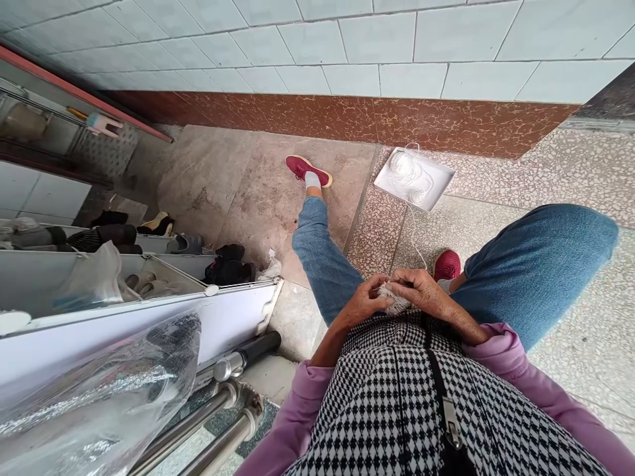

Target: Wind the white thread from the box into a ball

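Closest to us, our chest fills the lower edge, covered by a black-and-white checked apron (pixel 397 410) with a dark strap (pixel 439 390) running down it, and pink sleeves (pixel 516 370) on both arms. Just above the apron our two hands meet over the lap. Our left hand (pixel 364 303) has its fingers curled in tight, pinching one side of a small piece of white knitted work (pixel 394 301). Our right hand (pixel 421 287) bends over the other side, fingers closed on the same piece, so the two hands touch across it. We cannot tell whether a needle or hook sits between the fingers.

A thin white yarn strand (pixel 414 238) rises from the hands and runs across the speckled floor (pixel 570 178). Our legs in blue jeans (pixel 536 264) spread to either side of it, the right foot in a red shoe (pixel 446 264) just beyond the hands, the left red shoe (pixel 307 170) stretched well ahead.

To our left stand metal rails (pixel 218 423), crumpled clear plastic (pixel 99 390) and a white shoe rack (pixel 149 264) holding dark shoes.

Farther out, the strand ends in a white tray (pixel 441 182) lying on the floor with balls of white yarn (pixel 404 165) in it, just beside the reddish skirting (pixel 347 119) below the pale tiled wall (pixel 397 39).
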